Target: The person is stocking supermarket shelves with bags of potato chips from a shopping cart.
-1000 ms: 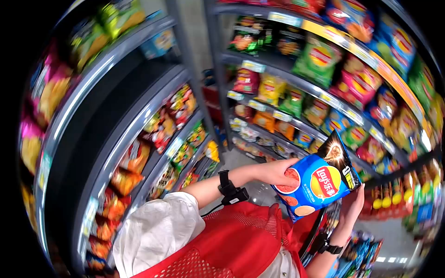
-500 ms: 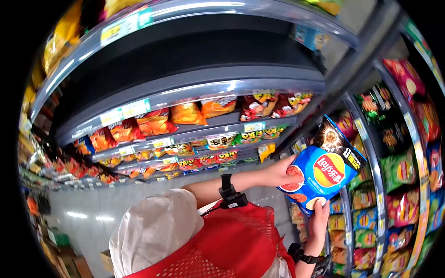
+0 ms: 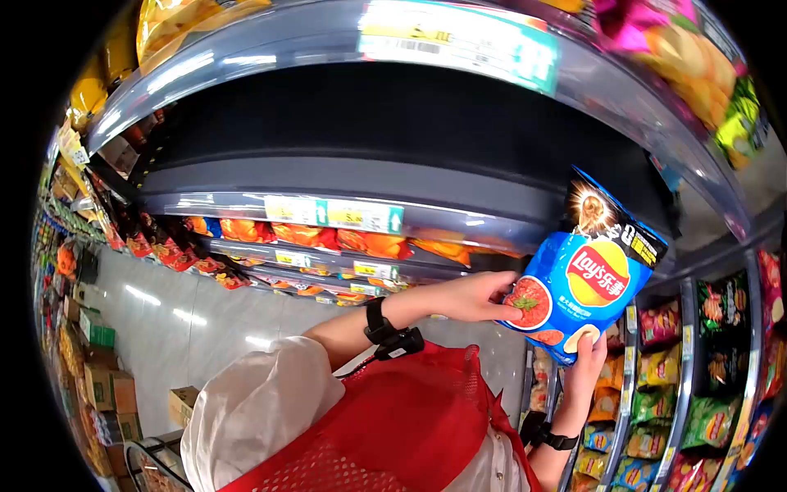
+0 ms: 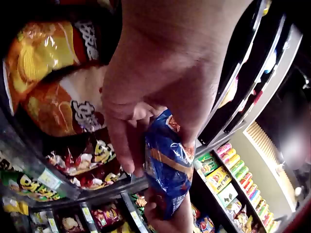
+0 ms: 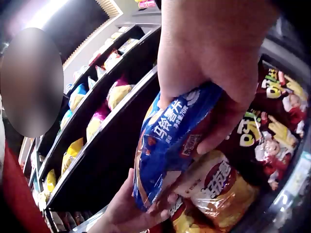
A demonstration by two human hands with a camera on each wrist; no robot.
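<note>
A blue Lay's bag with a black top part (image 3: 566,295) is held tilted in front of the body in the head view. My left hand (image 3: 484,298) grips its left edge, thumb on the printed front. My right hand (image 3: 584,365) pinches the lower right edge, thumb over a printed chip. Seen from the left wrist, the left hand (image 4: 155,87) curls round the glossy blue bag (image 4: 167,162). In the right wrist view the right hand (image 5: 209,73) holds the bag's back (image 5: 165,141) from above; the other hand supports it below.
A dark, bare shelf (image 3: 393,123) spans behind the bag, its price-tag rail (image 3: 336,213) just below. Orange snack bags (image 3: 369,243) fill the shelf beneath. Racks of chip bags (image 3: 656,369) stand at right. Cardboard boxes (image 3: 111,389) lie on the floor at left.
The view has swung left, bringing the bare shelf close in front. My right hand has shifted from the bag's upper right side to its lower edge. The left hand keeps its grip.
</note>
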